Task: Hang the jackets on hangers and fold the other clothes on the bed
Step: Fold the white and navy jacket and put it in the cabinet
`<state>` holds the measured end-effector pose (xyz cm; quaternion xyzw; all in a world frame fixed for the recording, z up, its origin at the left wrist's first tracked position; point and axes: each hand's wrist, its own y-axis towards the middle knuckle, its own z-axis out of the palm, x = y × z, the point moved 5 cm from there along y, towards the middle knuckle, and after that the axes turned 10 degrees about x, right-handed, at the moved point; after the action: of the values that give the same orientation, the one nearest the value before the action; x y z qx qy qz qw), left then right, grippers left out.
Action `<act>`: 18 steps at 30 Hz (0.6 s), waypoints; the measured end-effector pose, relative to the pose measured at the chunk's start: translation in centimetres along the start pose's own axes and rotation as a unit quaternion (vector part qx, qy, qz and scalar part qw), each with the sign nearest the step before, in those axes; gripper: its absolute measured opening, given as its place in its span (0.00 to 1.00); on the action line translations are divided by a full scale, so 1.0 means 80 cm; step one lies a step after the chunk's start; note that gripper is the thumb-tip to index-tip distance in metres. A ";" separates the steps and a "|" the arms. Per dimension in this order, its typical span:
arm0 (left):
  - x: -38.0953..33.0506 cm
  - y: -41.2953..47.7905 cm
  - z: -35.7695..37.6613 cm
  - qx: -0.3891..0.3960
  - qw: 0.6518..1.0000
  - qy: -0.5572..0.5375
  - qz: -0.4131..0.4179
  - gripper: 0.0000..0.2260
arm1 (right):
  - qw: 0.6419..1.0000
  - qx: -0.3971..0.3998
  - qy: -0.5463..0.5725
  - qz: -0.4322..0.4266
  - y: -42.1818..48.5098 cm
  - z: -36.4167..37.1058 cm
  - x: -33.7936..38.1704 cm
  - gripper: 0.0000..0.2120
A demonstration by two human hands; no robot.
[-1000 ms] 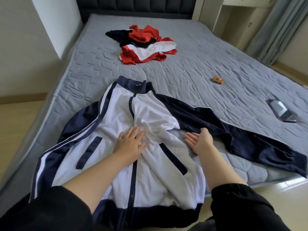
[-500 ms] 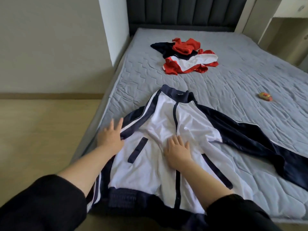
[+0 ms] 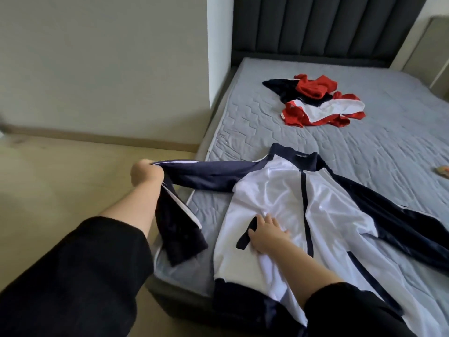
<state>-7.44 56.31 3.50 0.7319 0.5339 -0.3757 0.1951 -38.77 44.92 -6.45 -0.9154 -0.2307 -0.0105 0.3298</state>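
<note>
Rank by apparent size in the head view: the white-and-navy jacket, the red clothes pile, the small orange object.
1. white-and-navy jacket: largest, but nearest the camera
2. red clothes pile: smaller, but farther away
3. orange object: smallest, cut off by the frame edge

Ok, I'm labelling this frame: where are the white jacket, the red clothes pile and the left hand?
white jacket (image 3: 269,190), head view, white chest panel.
red clothes pile (image 3: 315,90), head view, topmost red garment.
left hand (image 3: 143,175), head view, middle of the fist.
</note>
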 end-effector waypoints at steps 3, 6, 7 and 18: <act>0.001 0.017 -0.032 -0.097 0.992 -0.077 -0.001 0.26 | 1.000 0.015 0.000 0.022 0.005 -0.001 0.004 0.30; 0.001 0.009 0.000 -0.004 0.995 0.090 0.046 0.30 | 0.999 0.023 0.001 0.034 0.008 0.003 0.006 0.30; 0.005 0.003 0.021 0.049 0.987 0.145 0.058 0.28 | 0.999 0.017 -0.001 0.040 0.007 0.003 0.008 0.29; 0.050 -0.034 0.133 0.216 0.961 -0.168 -0.042 0.13 | 0.928 -0.322 -0.031 -0.185 0.016 -0.082 0.116 0.14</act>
<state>-12.98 52.50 -6.09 0.6601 0.4294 -0.6077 0.1030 -29.08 43.92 -0.48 -0.9132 -0.3905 -0.1168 0.0023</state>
